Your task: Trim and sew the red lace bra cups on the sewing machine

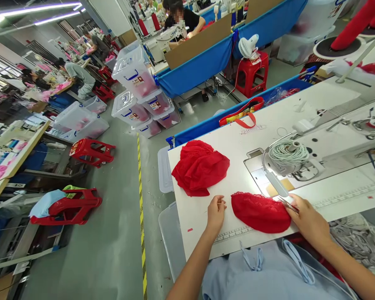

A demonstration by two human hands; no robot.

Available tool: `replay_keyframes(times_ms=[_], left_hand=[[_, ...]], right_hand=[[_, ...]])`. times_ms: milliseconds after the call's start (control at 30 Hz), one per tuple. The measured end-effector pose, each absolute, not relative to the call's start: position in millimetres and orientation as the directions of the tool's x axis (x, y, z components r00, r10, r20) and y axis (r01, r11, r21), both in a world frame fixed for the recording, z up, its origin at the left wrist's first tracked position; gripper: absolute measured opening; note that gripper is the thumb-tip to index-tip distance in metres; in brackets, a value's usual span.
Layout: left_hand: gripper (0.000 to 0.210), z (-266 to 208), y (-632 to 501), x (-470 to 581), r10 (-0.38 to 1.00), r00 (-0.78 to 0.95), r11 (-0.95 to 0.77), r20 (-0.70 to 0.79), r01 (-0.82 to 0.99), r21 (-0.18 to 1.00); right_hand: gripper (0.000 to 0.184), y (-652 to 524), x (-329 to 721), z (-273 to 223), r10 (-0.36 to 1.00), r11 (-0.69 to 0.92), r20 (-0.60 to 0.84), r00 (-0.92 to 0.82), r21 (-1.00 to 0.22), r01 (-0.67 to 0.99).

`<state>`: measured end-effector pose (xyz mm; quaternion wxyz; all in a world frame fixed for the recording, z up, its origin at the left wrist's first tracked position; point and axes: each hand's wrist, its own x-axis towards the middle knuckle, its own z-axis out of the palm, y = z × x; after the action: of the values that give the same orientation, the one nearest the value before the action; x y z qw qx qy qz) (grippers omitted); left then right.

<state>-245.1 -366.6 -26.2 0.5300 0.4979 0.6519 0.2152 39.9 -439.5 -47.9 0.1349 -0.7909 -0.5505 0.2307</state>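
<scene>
A red lace-edged fabric piece (259, 213) lies flat on the white sewing table (193, 241), with its scalloped lace along the upper edge. To its left, apart from it, my left hand (217, 211) is closed in a pinch; whatever is between the fingertips is too small to make out. My right hand (312, 223) is at the right end of the piece and grips a slim metal tool (288, 204), which looks like thread snips or tweezers. Its tips point left over the lace. Behind my left hand rests a crumpled heap of red fabric (201, 168).
The sewing machine (287, 166) stands beyond my right hand, with a coil of pale green cord (289, 152) on its head. A red strap (246, 114) lies at the table's back edge. Plastic bins (134, 79) and red stools (92, 151) stand on the floor. Other people work behind.
</scene>
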Motion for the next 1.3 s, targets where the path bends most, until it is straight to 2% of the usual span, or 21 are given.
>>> replay_keyframes(times_ms=[100, 167, 233, 367, 533, 667, 800, 867, 1033, 1167, 1300], left_hand=[[0.023, -20, -380, -245, 0.920, 0.066, 0.298, -0.387, 0.526, 0.797], [0.020, -19, -385, -241, 0.938, 0.076, 0.227, -0.338, 0.602, 0.765], [0.021, -22, -388, -234, 0.952, 0.072, 0.171, -0.296, 0.677, 0.716], [0.033, -28, -388, -224, 0.973, 0.096, 0.055, -0.209, 0.787, 0.614], [0.030, -9, -357, -236, 0.985, 0.168, -0.123, -0.032, 0.826, 0.550], [0.023, 18, -291, -254, 0.988, 0.108, -0.149, 0.114, 0.871, 0.468], [0.019, 29, -233, -256, 0.985, 0.097, -0.149, 0.141, 0.893, 0.425], [0.012, 32, -220, -255, 0.986, 0.117, -0.158, 0.120, 0.886, 0.436], [0.011, 51, -232, -270, 0.983, 0.156, -0.184, 0.097, 0.814, 0.551], [0.011, 71, -259, -291, 0.992, 0.107, -0.129, 0.072, 0.750, 0.648], [0.004, 77, -272, -300, 0.998, 0.056, -0.039, 0.002, 0.663, 0.748]], right_hand=[[0.042, -447, 31, -52, 0.986, -0.154, -0.136, 0.095, -0.531, 0.833], [0.045, -449, 18, -56, 0.988, 0.032, -0.103, -0.113, -0.586, 0.810], [0.049, -449, 5, -60, 0.967, 0.140, -0.089, -0.238, -0.595, 0.792], [0.046, -447, 6, -60, 0.969, 0.133, -0.111, -0.221, -0.520, 0.843], [0.045, -446, 30, -44, 0.969, 0.118, -0.131, -0.210, -0.501, 0.857], [0.042, -442, 18, -29, 0.952, 0.125, -0.151, -0.265, -0.598, 0.792], [0.038, -427, -17, -12, 0.915, 0.120, -0.181, -0.361, -0.733, 0.670], [0.034, -418, -31, -3, 0.900, 0.097, -0.192, -0.391, -0.787, 0.609], [0.033, -403, -48, 13, 0.911, -0.018, -0.202, -0.359, -0.890, 0.455], [0.035, -401, -55, 14, 0.930, -0.105, -0.216, -0.296, -0.931, 0.351], [0.034, -403, -64, 14, 0.940, -0.124, -0.204, -0.272, -0.951, 0.284]])
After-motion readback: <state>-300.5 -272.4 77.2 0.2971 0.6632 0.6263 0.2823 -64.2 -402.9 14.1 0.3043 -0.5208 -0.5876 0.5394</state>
